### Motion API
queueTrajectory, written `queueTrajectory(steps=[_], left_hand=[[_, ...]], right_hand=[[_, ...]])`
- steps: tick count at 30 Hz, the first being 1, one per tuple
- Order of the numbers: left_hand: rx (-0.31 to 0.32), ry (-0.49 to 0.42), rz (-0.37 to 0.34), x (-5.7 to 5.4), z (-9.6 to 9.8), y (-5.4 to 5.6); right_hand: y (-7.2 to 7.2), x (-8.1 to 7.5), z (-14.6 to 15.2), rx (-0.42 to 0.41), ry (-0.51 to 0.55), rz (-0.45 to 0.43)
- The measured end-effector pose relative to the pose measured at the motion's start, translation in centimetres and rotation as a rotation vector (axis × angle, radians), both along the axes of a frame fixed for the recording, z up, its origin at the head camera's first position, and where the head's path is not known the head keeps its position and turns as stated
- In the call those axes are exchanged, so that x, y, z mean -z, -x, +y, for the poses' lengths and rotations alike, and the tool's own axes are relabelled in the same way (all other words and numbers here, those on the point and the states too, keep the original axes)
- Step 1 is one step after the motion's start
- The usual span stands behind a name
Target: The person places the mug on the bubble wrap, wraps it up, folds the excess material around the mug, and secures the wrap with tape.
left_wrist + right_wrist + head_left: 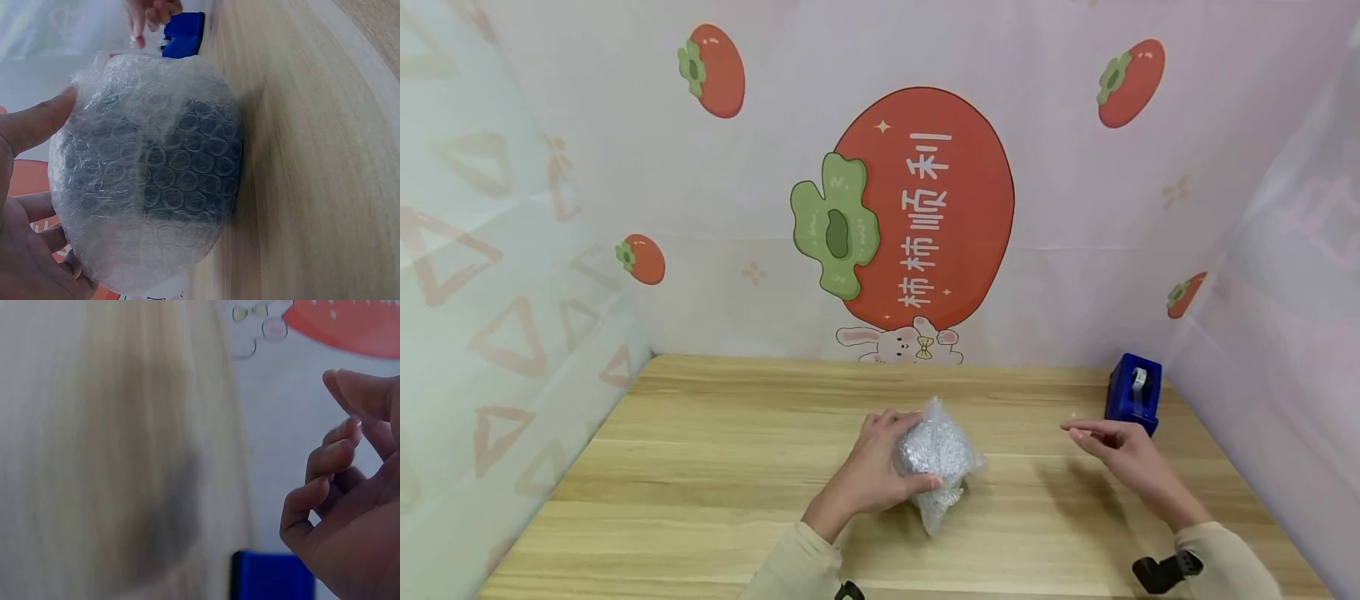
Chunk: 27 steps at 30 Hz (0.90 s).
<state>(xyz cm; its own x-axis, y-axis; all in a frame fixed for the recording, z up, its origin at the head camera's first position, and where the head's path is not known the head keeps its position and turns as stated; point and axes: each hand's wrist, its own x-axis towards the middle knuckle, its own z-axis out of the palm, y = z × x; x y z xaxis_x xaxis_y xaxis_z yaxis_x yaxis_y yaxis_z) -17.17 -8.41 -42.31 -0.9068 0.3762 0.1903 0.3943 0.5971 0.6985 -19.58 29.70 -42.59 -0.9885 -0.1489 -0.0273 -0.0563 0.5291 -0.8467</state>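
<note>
A bubble-wrapped bundle sits on the wooden table, its loose plastic corners sticking out. Something dark shows through the bubble wrap in the left wrist view, but its kind is hidden. My left hand grips the bundle from its left side, thumb in front and fingers behind. Raised above the table to the right, my right hand has its thumb and forefinger pinched together. A tiny pale glint at those fingertips looks like a piece of clear tape. The blue tape dispenser stands just behind that hand.
The wooden table meets a printed cloth backdrop at its back edge. Cloth walls also close off the left and right sides. The dispenser stands near the back right corner.
</note>
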Motion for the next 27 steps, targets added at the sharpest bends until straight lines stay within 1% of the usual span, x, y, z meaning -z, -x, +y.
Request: queueTrajectory(steps=[2, 4, 7, 9, 10, 12, 15, 20, 22, 25, 27], left_hand=[[0.0, -0.001, 0.002, 0.0, 0.0, 0.0], [0.0, -0.002, 0.003, 0.0, 0.0, 0.0], [-0.001, -0.002, 0.004, 0.1, 0.0, 0.0], [-0.001, -0.002, 0.004, 0.1, 0.0, 0.0], [-0.002, -0.001, 0.005, 0.1, 0.0, 0.0], [-0.002, 0.001, 0.005, 0.0, 0.0, 0.0], [-0.001, 0.003, 0.003, 0.0, 0.0, 0.0], [0.002, 0.001, -0.002, 0.0, -0.1, 0.0], [0.004, 0.004, -0.003, 0.0, -0.1, 0.0], [0.01, 0.009, -0.007, 0.0, -0.1, 0.1], [0.015, 0.009, -0.013, -0.1, -0.2, 0.1]], right_hand=[[-0.2, -0.6, -0.9, -0.042, -0.032, 0.09], [-0.4, -1.2, -1.9, -0.073, -0.034, 0.176], [-0.7, -2.0, -3.2, -0.131, -0.06, 0.337], [-0.9, -2.6, -4.0, -0.158, -0.069, 0.415], [-1.0, -2.8, -4.3, -0.171, -0.069, 0.438], [-1.2, -3.4, -5.0, -0.191, -0.056, 0.446], [-1.5, -4.1, -5.8, -0.226, -0.013, 0.411], [-1.9, -5.0, -7.1, -0.341, 0.105, 0.334], [-1.9, -5.1, -7.7, -0.379, 0.147, 0.318], [-1.8, -5.1, -8.4, -0.397, 0.179, 0.307], [-1.8, -5.1, -8.9, -0.389, 0.176, 0.311]])
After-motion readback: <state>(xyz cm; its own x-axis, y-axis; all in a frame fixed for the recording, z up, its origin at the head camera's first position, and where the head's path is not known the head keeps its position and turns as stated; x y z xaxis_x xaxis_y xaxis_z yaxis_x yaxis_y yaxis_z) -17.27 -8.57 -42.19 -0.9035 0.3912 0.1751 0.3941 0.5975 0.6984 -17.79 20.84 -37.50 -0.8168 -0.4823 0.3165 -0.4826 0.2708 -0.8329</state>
